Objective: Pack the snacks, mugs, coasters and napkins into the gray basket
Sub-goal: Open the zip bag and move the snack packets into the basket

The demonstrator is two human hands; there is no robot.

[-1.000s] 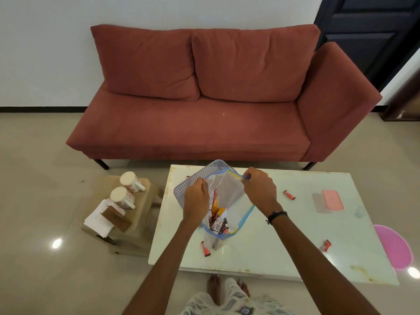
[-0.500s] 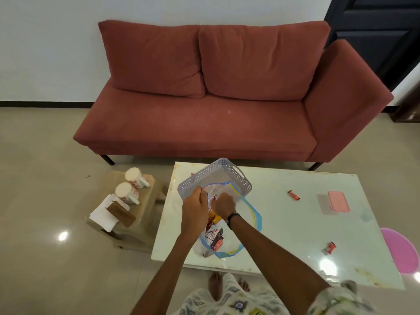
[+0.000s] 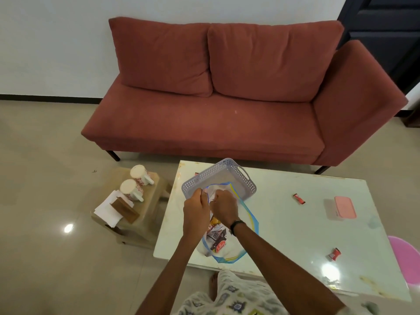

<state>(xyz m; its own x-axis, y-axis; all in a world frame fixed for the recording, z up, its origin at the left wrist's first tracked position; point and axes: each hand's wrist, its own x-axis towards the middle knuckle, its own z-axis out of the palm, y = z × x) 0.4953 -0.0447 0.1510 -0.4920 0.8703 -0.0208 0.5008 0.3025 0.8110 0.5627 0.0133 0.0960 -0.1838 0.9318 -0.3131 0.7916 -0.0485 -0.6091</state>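
You're pinching the top edge of the clear zip bag (image 3: 229,244) with both hands, just below centre frame. Your left hand (image 3: 196,210) is gripping the bag's mouth, and your right hand (image 3: 225,206) is closing on it right beside, knuckles almost touching. Snack packets (image 3: 217,237) are showing through the plastic. The gray basket (image 3: 219,178) is sitting tilted on the white table (image 3: 295,235), touching the bag's upper end. Two loose red snacks (image 3: 299,198) (image 3: 335,254) are lying at right. On the stool (image 3: 145,214) at left, two mugs (image 3: 131,189), napkins (image 3: 106,211) and brown coasters (image 3: 125,209) are waiting.
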